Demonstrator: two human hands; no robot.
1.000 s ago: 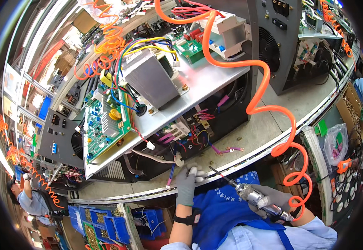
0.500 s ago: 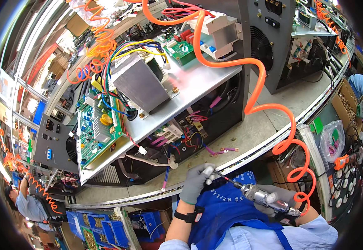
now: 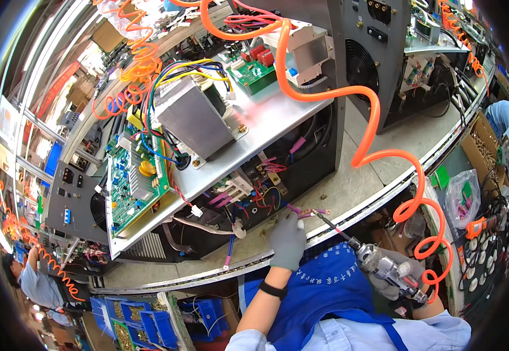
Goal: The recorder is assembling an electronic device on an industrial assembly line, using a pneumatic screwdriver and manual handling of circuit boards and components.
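Note:
My right hand (image 3: 396, 272), in a grey glove, is wrapped round a pneumatic screwdriver (image 3: 378, 261). Its long bit (image 3: 330, 224) points up and left, the tip close to the purple-sleeved cable lugs (image 3: 307, 212) on the bench. My left hand (image 3: 288, 241), also gloved, is over the bench edge with its back toward me. The fingertips reach down beside those lugs and are mostly hidden, so I cannot tell what they hold. Beyond them stands a dark equipment chassis (image 3: 319, 155), its side open on wiring. An orange coiled air hose (image 3: 411, 206) runs to the screwdriver.
A metal shelf on the chassis carries a large transformer (image 3: 193, 117) and a green circuit board (image 3: 140, 181). Another grey chassis (image 3: 377, 64) stands to the right. Blue bins (image 3: 158, 327) sit lower left, a cardboard box of screws (image 3: 481, 146) at right. Another person (image 3: 44, 284) works far left.
My left hand has moved from the screwdriver's bit up to the bench beside the purple lugs. The screwdriver has shifted slightly right, its bit now angled more steeply upward.

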